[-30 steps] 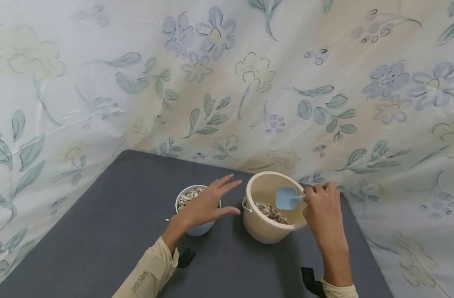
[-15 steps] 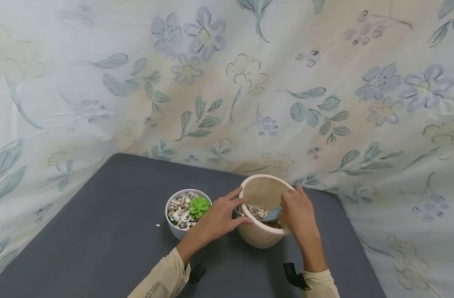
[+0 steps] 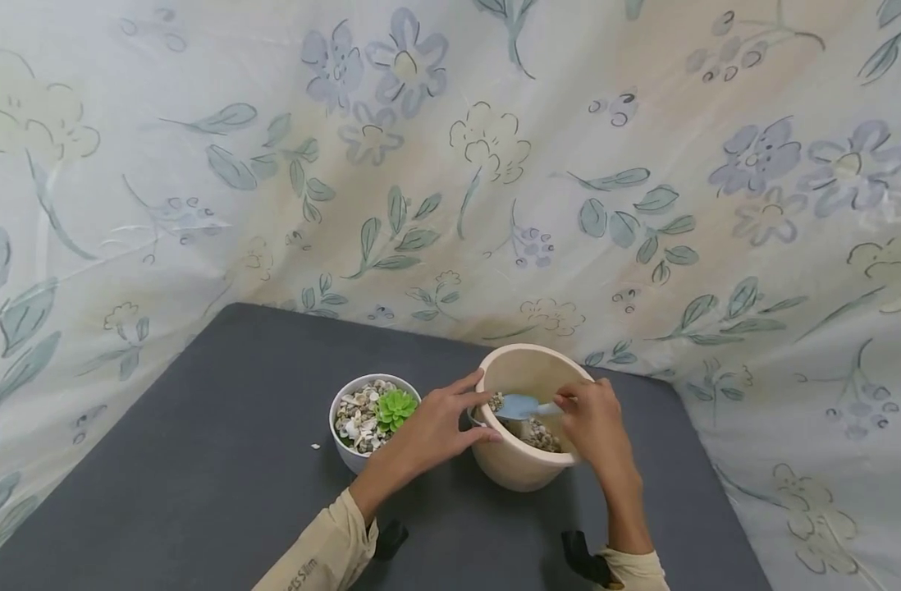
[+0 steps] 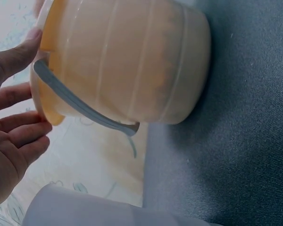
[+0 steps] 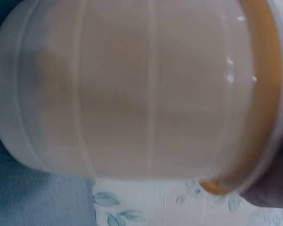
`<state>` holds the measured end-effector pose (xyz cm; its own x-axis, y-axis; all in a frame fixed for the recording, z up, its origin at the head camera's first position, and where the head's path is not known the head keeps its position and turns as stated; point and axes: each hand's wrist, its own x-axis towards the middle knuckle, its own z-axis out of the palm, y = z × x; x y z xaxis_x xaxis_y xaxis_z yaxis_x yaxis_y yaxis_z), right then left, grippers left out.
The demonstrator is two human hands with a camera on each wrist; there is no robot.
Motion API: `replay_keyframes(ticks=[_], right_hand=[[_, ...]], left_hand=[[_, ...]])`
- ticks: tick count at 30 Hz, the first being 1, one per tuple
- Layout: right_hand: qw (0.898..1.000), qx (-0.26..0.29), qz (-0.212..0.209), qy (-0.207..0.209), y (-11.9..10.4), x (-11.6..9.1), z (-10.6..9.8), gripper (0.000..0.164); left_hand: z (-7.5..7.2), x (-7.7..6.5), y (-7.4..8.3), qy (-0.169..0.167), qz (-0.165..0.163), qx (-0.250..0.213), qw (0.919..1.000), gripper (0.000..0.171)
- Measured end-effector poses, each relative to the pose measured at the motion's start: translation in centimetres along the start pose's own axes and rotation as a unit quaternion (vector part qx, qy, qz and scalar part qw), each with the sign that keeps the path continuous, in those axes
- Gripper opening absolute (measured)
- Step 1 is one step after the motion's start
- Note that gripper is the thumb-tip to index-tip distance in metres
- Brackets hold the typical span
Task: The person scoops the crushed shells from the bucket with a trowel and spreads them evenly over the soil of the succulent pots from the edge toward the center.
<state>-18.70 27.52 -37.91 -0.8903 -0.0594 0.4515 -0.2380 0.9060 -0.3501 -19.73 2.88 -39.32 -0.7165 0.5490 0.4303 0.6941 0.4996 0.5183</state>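
A cream bucket (image 3: 513, 474) stands on the dark table and holds small stones (image 3: 542, 438) at its bottom. My left hand (image 3: 432, 428) touches the rim on its left side, fingers spread; in the left wrist view the thumb (image 4: 20, 56) lies at the rim above the grey bail handle (image 4: 80, 100). My right hand (image 3: 596, 420) grips the pale handle of a small blue shovel (image 3: 520, 406), whose blade is inside the bucket near the left wall, with some stones at its tip. The right wrist view is mostly bucket wall (image 5: 118, 94), hiding the shovel.
Left of the bucket, partly behind my left forearm, stands a white pot (image 3: 349, 460) with shell pieces (image 3: 359, 419) and a bright green succulent (image 3: 395, 409). One white chip (image 3: 315, 446) lies on the table (image 3: 199, 460). A floral cloth (image 3: 421, 164) hangs behind the table.
My left hand has moved right from over the pot to the bucket rim. The shovel has dipped from the bucket's right side into the stones, then swung left and risen slightly.
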Motion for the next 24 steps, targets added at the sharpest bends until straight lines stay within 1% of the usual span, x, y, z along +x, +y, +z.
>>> replay_keyframes(ticks=[4,8,11,14,16,20,24], right_hand=[[0.999,0.022,-0.003,0.048,0.0,-0.8,-0.4,0.003],[0.996,0.027,-0.006,0.087,0.1,-1.3,-0.5,0.003],[0.992,0.028,-0.005,0.125,0.2,-1.6,-0.8,0.005],[0.988,0.034,-0.009,0.153,0.3,-1.8,-1.4,0.006],[0.986,0.041,-0.009,0.161,0.4,-2.0,-1.8,0.006],[0.985,0.049,-0.001,0.163,0.8,-2.4,-2.5,0.005],[0.984,0.052,0.012,0.170,1.2,-2.9,-3.3,0.005]], left_hand=[[-0.1,0.0,-0.1,0.000,0.002,-0.008,1.0000,0.063],[-0.1,0.0,-0.2,-0.001,0.003,-0.013,0.9999,0.063],[0.0,0.0,-0.2,-0.006,0.003,-0.017,0.9998,0.062],[0.0,-0.1,-0.2,-0.008,-0.001,-0.023,0.9997,0.062],[-0.1,-0.1,-0.2,-0.007,-0.004,-0.027,0.9996,0.062],[-0.3,-0.2,-0.4,-0.007,-0.005,-0.031,0.9995,0.061],[-0.6,0.1,-0.6,-0.016,0.002,-0.020,0.9997,0.060]])
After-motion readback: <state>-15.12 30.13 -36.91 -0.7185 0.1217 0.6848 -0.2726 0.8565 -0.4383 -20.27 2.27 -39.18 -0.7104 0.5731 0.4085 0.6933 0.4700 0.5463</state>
